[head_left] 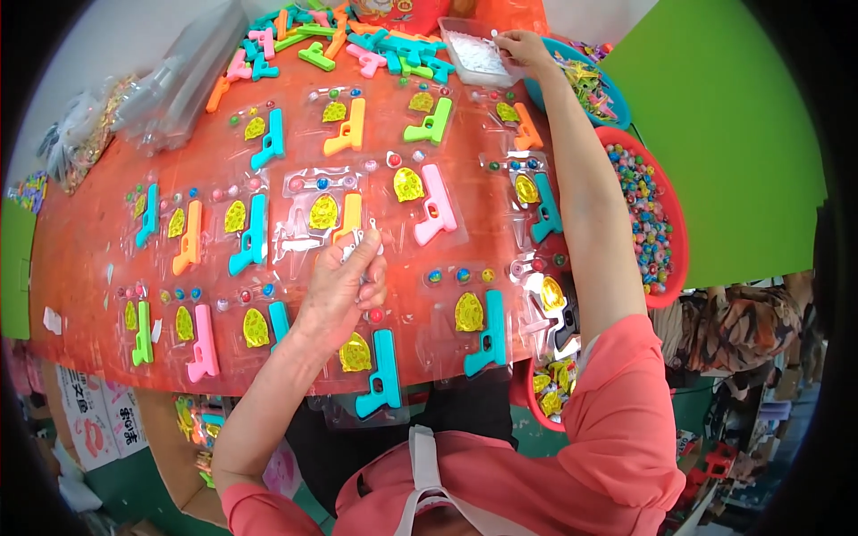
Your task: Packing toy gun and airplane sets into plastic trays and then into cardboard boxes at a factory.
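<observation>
The left hand (344, 290), near the centre of the frame, is curling its fingers inward, thumb and forefinger pressing together on a few small white pieces (373, 227); one is poking out with its long axis running nearly up the frame. How many it is gripping, I cannot tell. The right hand (525, 54), at the upper right of centre, is pinching one small white piece (494, 34) above a clear tub (487, 79) of similar pieces, too heaped to count; its thumb and forefinger are closing on the piece, which is jutting toward the upper left.

Across the red tabletop (308, 79), sixteen toy guns (435, 205) are lying in clear trays: seven blue or teal, four orange, two green, two pink and one dark, partly hidden beside the right sleeve (617, 384). Their long axes are running roughly up and down the frame, muzzles pointing toward the upper edge. Sixteen yellow discs (408, 185) are sitting beside them, one per gun. At the right, one blue basin (623, 114) and one red basin (681, 250) are standing.
</observation>
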